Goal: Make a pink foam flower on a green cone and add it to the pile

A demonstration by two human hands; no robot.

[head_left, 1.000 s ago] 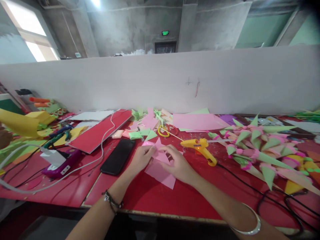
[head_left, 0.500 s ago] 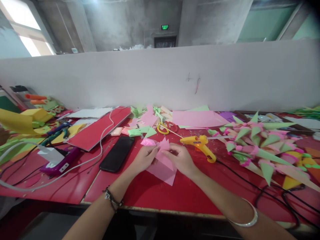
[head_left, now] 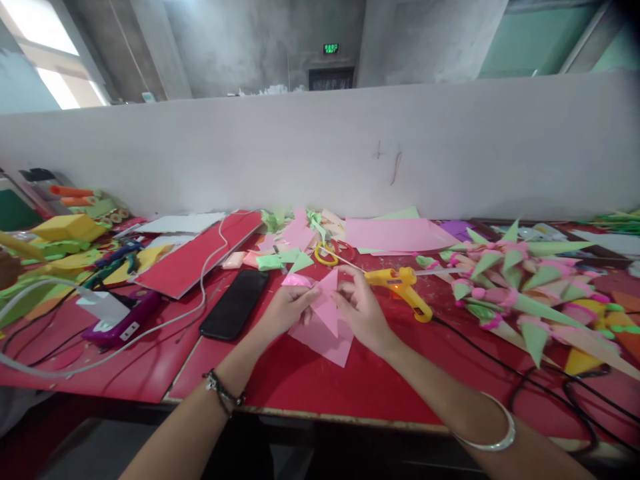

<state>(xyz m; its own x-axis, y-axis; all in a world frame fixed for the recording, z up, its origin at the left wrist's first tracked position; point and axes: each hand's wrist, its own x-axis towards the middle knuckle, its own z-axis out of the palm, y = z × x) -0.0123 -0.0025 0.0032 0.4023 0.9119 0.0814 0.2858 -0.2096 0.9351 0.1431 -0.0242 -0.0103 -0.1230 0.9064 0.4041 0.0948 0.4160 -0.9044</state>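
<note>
Between my two hands is a piece of pink paper (head_left: 327,308), folded to a pointed shape. My left hand (head_left: 290,307) pinches its left edge, and my right hand (head_left: 361,308) grips the right edge near the upper tip. Beneath it a flat pink sheet (head_left: 333,348) lies on the red tabletop (head_left: 280,393). Just beyond my left fingers sits a shiny pink packet (head_left: 296,281), partly covered by the hand. A yellow glue gun (head_left: 400,283) with a lit orange light rests right of my right hand.
A black phone (head_left: 236,305) lies to the left, near a purple power strip (head_left: 123,320) with white cable. Yellow-handled scissors (head_left: 326,253) lie among paper scraps behind. Green and pink paper flowers (head_left: 515,280) pile up at right, beside the gun's black cord (head_left: 470,343).
The pink paper has been turned between my fingers: its several upper points now show as one tip, with another point facing down. Both hands stay nearly in place.
</note>
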